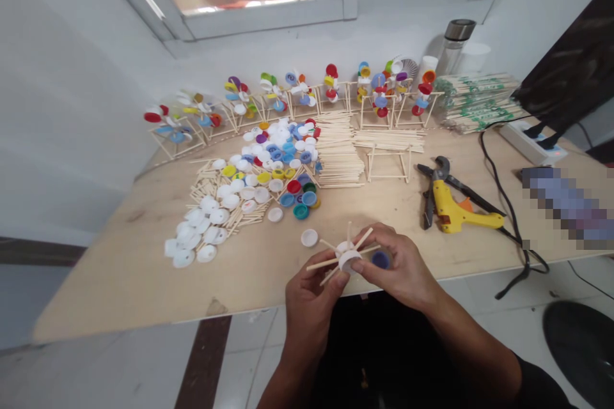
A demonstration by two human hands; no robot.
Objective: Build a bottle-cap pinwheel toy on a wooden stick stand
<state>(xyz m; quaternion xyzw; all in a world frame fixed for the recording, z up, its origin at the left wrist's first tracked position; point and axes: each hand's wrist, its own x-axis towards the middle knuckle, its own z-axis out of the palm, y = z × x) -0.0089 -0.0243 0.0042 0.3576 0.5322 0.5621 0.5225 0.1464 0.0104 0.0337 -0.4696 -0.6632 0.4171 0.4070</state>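
Note:
My left hand [309,294] and my right hand [396,265] meet just over the near edge of the wooden table [144,262]. Together they grip a white bottle cap [348,257] with several thin wooden sticks poking out of it like spokes. My left fingers pinch it from below, my right fingers hold it from the right. A blue cap [380,259] sits tucked under my right hand's fingers. A loose white cap [309,238] lies on the table just left of my hands.
A heap of coloured and white caps [261,182] and stacked sticks [338,150] fill the table's middle. Finished cap-and-stick wheels [297,96] line the back. A stick frame [389,163], pliers [434,185], yellow glue gun [455,212] and cables lie right.

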